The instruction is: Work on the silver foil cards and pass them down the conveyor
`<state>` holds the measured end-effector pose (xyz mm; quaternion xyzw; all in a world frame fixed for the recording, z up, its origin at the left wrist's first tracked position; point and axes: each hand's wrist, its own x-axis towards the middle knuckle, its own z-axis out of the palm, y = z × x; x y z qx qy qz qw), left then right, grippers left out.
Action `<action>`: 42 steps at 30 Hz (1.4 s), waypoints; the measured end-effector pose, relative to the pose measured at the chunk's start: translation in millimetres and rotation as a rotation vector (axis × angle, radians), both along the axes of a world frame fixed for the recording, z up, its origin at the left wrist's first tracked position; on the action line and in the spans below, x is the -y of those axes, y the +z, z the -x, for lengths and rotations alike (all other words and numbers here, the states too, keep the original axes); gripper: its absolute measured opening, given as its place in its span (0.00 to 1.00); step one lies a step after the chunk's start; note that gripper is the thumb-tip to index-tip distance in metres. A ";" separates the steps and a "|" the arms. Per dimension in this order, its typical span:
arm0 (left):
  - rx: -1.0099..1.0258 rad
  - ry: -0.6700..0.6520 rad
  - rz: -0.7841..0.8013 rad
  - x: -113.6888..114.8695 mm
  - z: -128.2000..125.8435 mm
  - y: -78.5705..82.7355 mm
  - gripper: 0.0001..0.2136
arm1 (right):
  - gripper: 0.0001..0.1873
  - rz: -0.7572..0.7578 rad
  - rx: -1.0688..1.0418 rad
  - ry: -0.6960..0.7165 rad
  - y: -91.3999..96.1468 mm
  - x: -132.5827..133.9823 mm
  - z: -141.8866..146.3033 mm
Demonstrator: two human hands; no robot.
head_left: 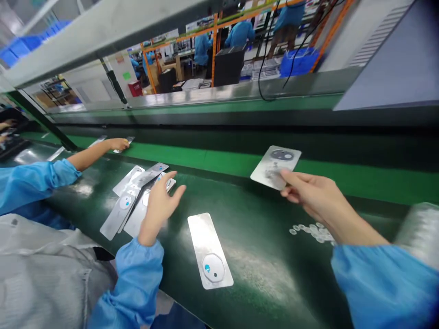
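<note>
Between the thumb and fingers of my right hand (312,194) is a silver rounded-corner panel (262,171) with a dark oval area near one end. The hand holds it over the green belt. My left hand (159,205) is open, thumb and forefinger apart, at the right side of a pile of silver panels (115,219). Whether it touches the pile, I cannot tell. In front of me a single silver panel (200,233) lies flat, with a white octagonal patch and a blue sticker at its near end.
Small clear discs (313,230) lie under my right forearm, beside a blurred clear roll-like object (420,233). On the left, another person's hand (118,144) is at a panel on the green belt (219,162). A metal beam (113,34) crosses above.
</note>
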<state>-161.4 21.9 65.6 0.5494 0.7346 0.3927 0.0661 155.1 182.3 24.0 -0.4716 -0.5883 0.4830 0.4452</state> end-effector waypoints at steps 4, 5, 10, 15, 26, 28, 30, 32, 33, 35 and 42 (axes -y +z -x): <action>-0.197 0.313 0.288 0.1 58.4 5.2 0.37 | 0.21 0.323 -0.011 0.031 1.7 -3.8 14.0; -0.193 0.348 0.345 -5.5 70.4 4.5 0.39 | 0.20 0.363 0.000 0.073 -1.3 7.4 16.5; -0.159 0.384 0.416 -29.4 105.6 16.4 0.45 | 0.26 0.398 -0.017 0.265 -24.9 71.9 7.1; -0.187 0.235 0.254 -27.8 51.8 41.8 0.38 | 0.32 0.295 -0.056 0.354 -25.1 101.0 2.6; 0.663 -0.621 0.254 -9.2 -140.2 -18.9 0.26 | 0.26 0.063 -0.125 0.497 -3.6 124.2 3.8; 0.879 -0.636 0.272 -12.4 -144.3 -30.7 0.23 | 0.24 0.119 -0.079 0.568 -7.2 127.0 -4.3; 1.030 -0.626 0.306 -12.6 -147.7 -40.4 0.22 | 0.24 0.156 -0.070 0.594 -10.3 129.4 -9.0; 1.098 -0.606 0.333 -10.1 -150.9 -46.7 0.21 | 0.24 0.168 -0.077 0.602 -12.1 130.6 -11.1; 1.116 -0.594 0.340 -8.5 -152.1 -48.5 0.20 | 0.24 0.170 -0.076 0.601 -12.6 130.9 -11.9; 1.142 -0.588 0.354 -5.6 -153.7 -50.3 0.18 | 0.24 0.160 -0.051 0.595 -12.6 130.7 -14.2; 1.109 -0.512 0.393 -2.5 -155.5 -50.2 0.13 | 0.15 -0.320 0.191 0.159 -10.9 127.1 -27.8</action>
